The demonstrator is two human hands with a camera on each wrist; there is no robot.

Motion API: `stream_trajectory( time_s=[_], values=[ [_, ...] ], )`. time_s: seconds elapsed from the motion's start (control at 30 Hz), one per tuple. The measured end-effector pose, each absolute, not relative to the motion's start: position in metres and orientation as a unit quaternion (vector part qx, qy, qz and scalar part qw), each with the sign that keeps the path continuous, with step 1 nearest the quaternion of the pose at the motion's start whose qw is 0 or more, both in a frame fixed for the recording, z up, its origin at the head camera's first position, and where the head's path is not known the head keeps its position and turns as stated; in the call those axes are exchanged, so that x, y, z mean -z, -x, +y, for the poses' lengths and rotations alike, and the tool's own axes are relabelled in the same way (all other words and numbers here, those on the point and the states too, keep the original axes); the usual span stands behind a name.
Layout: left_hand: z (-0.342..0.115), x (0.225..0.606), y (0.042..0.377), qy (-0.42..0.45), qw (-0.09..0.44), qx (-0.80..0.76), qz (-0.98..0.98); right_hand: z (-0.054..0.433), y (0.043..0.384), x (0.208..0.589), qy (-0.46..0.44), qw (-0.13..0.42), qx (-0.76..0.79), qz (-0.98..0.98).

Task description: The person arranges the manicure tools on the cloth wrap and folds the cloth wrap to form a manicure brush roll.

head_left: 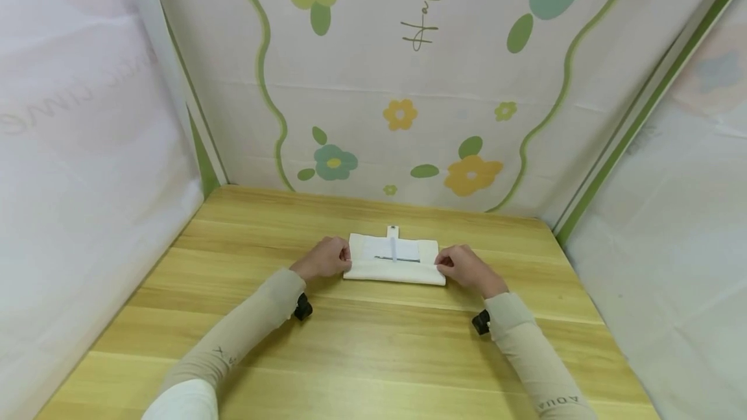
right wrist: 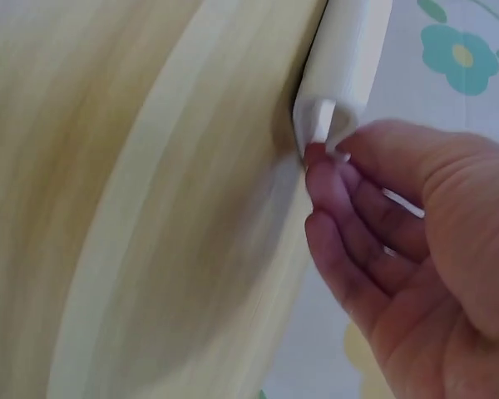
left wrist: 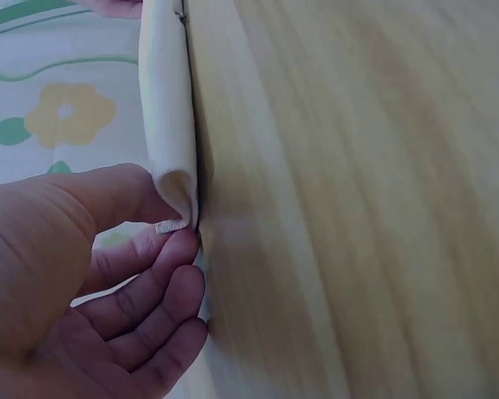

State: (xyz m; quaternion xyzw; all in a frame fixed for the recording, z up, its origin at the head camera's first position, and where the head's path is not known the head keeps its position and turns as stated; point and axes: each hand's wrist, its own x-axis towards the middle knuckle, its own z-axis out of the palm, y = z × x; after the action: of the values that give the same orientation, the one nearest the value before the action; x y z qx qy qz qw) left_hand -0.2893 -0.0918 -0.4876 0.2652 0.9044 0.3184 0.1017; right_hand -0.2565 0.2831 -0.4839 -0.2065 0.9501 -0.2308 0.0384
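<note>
A cream-white soft folding case (head_left: pixel 394 273) lies on the table, its near side folded over in a rounded bend. My left hand (head_left: pixel 327 258) pinches the left end of that fold between thumb and fingers; the left wrist view shows the bent edge of the case (left wrist: pixel 168 108) at the fingertips. At the other end my right hand (head_left: pixel 467 267) pinches the fold, whose open loop shows above the fingers in the right wrist view. Inside the case lie a white sheet (head_left: pixel 376 248) and a thin dark stick (head_left: pixel 382 258). A tab with a snap (head_left: pixel 393 231) points away from me.
The wooden table (head_left: pixel 373 355) carries the case near its far side. Printed cloth walls (head_left: pixel 362 83) with flowers stand at the back, left and right. A small black device (head_left: pixel 303 308) sits at my left wrist and another (head_left: pixel 481 322) at my right.
</note>
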Motion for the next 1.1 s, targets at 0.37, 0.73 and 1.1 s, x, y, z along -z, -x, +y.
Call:
stream_trajectory(
  time_s=[0.37,0.73,1.1],
  values=[
    [-0.085,0.497,0.292,-0.322,0.034,-0.288,0.901,0.274,0.249,0.488,0.216,-0.026,0.194,0.957],
    [-0.094,0.473,0.283,-0.412,0.087,-0.237,0.875,0.28,0.232,0.478,0.285,0.025,0.171,0.943],
    [-0.098,0.471,0.282,-0.427,0.093,-0.17,0.883,0.289,0.228,0.484,0.314,0.002,0.152,0.937]
  ],
)
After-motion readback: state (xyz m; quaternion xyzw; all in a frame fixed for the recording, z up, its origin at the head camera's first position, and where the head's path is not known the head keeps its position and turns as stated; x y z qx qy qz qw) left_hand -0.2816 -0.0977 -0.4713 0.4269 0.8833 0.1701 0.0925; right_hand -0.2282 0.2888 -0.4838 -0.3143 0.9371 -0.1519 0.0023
